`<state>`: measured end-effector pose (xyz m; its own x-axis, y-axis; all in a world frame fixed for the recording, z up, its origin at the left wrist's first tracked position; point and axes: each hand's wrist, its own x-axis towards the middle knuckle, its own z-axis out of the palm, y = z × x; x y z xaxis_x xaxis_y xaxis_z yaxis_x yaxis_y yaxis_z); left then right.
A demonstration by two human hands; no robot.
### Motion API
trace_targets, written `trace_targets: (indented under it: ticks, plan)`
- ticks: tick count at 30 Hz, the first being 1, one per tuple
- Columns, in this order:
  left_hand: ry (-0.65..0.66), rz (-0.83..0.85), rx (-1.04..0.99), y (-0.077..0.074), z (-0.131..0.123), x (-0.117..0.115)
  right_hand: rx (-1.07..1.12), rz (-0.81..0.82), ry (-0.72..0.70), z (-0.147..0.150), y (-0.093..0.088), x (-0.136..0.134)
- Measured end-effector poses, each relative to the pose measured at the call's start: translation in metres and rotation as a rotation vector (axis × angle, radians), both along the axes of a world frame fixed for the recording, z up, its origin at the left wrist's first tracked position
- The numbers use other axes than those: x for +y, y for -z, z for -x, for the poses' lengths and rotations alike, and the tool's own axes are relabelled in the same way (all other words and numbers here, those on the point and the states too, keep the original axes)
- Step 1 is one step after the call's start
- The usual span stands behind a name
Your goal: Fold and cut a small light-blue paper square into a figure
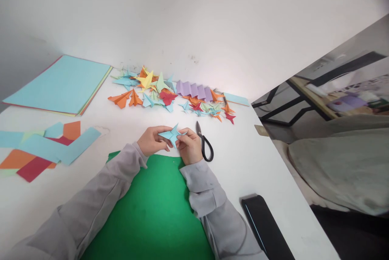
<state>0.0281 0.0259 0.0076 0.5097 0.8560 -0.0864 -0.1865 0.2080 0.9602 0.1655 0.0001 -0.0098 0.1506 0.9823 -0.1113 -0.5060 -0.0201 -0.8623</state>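
Flat on the white table [231, 179], we see a black oblong object [267, 227]; past the table's right edge, grey-green fabric [340, 166] spreads below a black-framed wooden stand [319, 99] bearing blurred items [343, 104]. Behind rises a smudged pale wall [188, 16].

I have a white table [237, 154] before me, and a green sheet [148, 215] lies on it nearest to me. To my left are loose cut paper pieces [42, 146] and, farther back, a stack of large sheets [60, 83], pale blue uppermost. Along the far edge I see a crowd of folded paper shapes [167, 97] with a blue strip [237, 99] at its right end; to my right, black-handled scissors [199, 132] and, closer, a black phone-like device [267, 227]
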Motion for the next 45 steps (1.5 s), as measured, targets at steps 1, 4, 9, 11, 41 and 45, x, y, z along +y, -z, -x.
trace_targets:
  ticks: [1, 4, 9, 11, 41, 45]
  plan:
    - [0.015, -0.021, -0.002, 0.002, -0.001, -0.001, 0.011, 0.014, 0.003, 0.000, 0.000, 0.000]
    - [-0.041, -0.107, 0.065, 0.006, -0.004, -0.003, 0.005, 0.037, -0.017, 0.000, -0.002, 0.001]
    - [-0.120, -0.170, 0.111, 0.003, -0.005, -0.004, -0.033, 0.000, -0.082, 0.001, -0.004, -0.002]
    - [-0.133, -0.173, 0.118, 0.000, -0.004, -0.003, -0.038, -0.026, -0.077, 0.001, -0.004, -0.003]
    - [-0.267, -0.113, 0.136, -0.001, 0.003, 0.006, -1.056, -0.426, 0.277, 0.001, 0.004, -0.005]
    - [-0.270, -0.113, 0.132, -0.001, 0.002, 0.006, -1.112, -0.433, 0.257, 0.001, 0.003, -0.005]
